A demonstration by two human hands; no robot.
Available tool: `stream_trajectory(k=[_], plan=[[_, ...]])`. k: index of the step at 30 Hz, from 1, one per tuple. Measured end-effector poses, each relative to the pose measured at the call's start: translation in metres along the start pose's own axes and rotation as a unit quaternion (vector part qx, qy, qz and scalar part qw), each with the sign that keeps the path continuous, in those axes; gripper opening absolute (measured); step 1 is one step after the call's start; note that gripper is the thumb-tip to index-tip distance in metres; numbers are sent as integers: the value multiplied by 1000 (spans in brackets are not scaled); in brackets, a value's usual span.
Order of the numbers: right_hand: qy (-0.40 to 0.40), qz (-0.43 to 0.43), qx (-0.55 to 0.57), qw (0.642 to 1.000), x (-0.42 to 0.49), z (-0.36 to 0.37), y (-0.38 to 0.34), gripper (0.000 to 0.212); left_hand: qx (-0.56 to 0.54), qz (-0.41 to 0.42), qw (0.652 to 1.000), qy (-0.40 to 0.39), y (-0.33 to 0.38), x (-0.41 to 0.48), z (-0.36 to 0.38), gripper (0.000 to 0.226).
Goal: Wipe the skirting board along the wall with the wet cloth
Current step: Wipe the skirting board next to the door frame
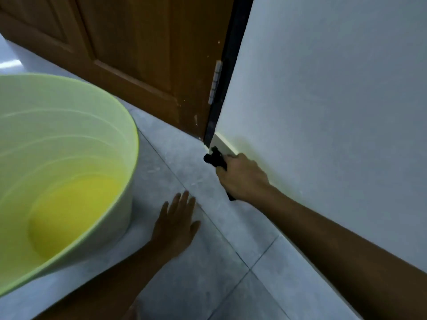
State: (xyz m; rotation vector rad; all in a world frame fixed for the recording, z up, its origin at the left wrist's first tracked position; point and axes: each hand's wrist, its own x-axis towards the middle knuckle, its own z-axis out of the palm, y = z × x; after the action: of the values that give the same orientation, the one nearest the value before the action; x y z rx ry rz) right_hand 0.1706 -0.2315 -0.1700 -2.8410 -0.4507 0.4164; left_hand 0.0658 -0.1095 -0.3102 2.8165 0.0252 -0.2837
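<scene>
I see right hand (242,175) fisted on dark crumpled cloth (213,158), pressed to pale skirting board (223,143) by far wooden door (143,54). Left hand (178,219) splayed flat on grey tile floor (231,262), beside round green plastic bucket (97,218).

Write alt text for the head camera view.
A right hand presses a dark cloth against the white skirting board near a wooden door. The left hand rests flat on the grey tiled floor beside a green bucket.
</scene>
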Motion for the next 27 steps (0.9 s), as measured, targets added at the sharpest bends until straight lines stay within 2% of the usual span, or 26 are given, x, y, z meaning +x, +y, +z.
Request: stream_trajectory(k=[2,4,8,13,17,24,27], plan=[[27,-31,-122,992,15,10,0,42,17,-2,999,-27,-4,9,9,69],[58,-93,-238,965,25,17,4,46,36,25,999,3,-7,17,7,76],[76,-213,-412,883,34,26,18,47,36,28,999,-17,-9,28,7,89],[79,-231,-576,780,54,36,27,52,30,12,999,-37,-11,33,18,92],[67,-233,-641,728,75,42,22,53,48,15,998,21,-11,31,28,81],[26,-252,-673,695,45,53,54,49,61,13,997,44,-13,31,34,79],[0,-254,-703,664,25,46,64,44,58,14,997,52,-13,32,36,79]])
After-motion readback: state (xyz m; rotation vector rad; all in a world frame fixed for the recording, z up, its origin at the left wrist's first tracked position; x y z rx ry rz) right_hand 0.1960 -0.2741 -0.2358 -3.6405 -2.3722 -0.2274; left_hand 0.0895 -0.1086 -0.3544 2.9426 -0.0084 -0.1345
